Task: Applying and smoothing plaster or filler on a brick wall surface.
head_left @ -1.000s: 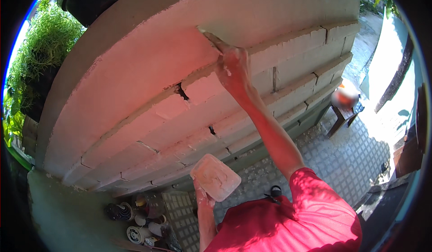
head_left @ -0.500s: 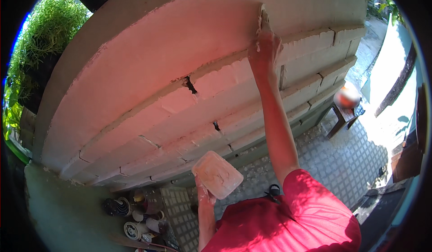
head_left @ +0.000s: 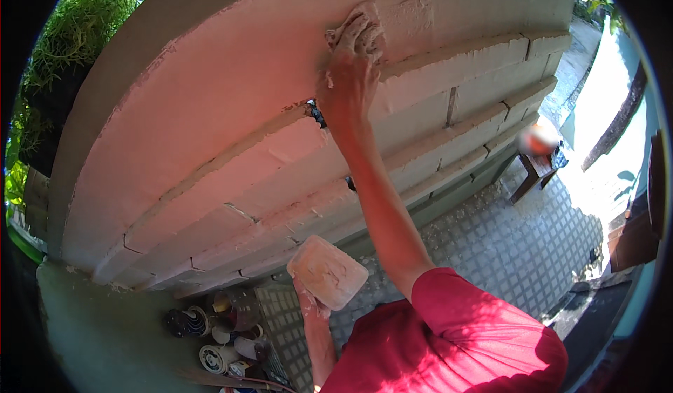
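A pale rectangular plastic tub with wet plaster inside is gripped by my left hand, low in front of my body. Higher up, my right hand is pressed near the wall, its fingers caked with plaster. It is closed round a flat scraper, mostly hidden under plaster and fingers. A rough patch of fresh plaster shows on the wall just right of that hand. Below the hand, the wall has stepped ledges with cracks and a dark hole.
Buckets and paint cans stand at lower left. A small wooden stool with an orange-and-white object stands at right on the patterned tile floor. Green plants grow beyond the wall's top left.
My right hand has moved left along the wall, and a rough plaster patch now shows where it was. The tub in my left hand has shifted slightly left.
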Available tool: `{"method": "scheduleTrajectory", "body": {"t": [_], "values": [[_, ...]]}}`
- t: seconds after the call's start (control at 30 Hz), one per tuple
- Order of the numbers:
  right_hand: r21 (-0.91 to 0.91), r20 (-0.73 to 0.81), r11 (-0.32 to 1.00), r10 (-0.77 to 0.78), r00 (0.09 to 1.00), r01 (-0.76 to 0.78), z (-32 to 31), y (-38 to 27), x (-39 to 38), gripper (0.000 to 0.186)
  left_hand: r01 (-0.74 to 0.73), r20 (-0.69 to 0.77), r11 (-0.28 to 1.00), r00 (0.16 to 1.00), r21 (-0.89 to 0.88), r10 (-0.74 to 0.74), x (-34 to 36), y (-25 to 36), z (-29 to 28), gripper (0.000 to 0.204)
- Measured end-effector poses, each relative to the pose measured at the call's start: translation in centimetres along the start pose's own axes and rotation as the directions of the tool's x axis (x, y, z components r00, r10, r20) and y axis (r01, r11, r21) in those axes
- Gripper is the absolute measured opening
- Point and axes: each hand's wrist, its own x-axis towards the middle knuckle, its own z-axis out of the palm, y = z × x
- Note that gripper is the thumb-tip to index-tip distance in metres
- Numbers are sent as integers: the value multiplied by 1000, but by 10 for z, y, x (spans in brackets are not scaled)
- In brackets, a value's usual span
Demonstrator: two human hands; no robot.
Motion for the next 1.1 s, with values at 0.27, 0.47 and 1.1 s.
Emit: {"method": "scheduleTrajectory", "body": {"t": [0.27, 0.47, 1.1], "values": [[346, -167, 897, -231, 958, 277, -9, -42, -44, 66, -25, 53, 1000, 998, -7, 26, 6, 6, -20, 61], [690, 186, 711, 1, 982, -131, -91, 24, -12, 43, -15, 73, 1000, 997, 0, 15, -10, -10, 1, 61], [320, -163, 934, -114, 980, 162, -77, 74, 41, 62, 11, 60, 1000, 998, -2, -10, -3, -40, 30, 62]]}}
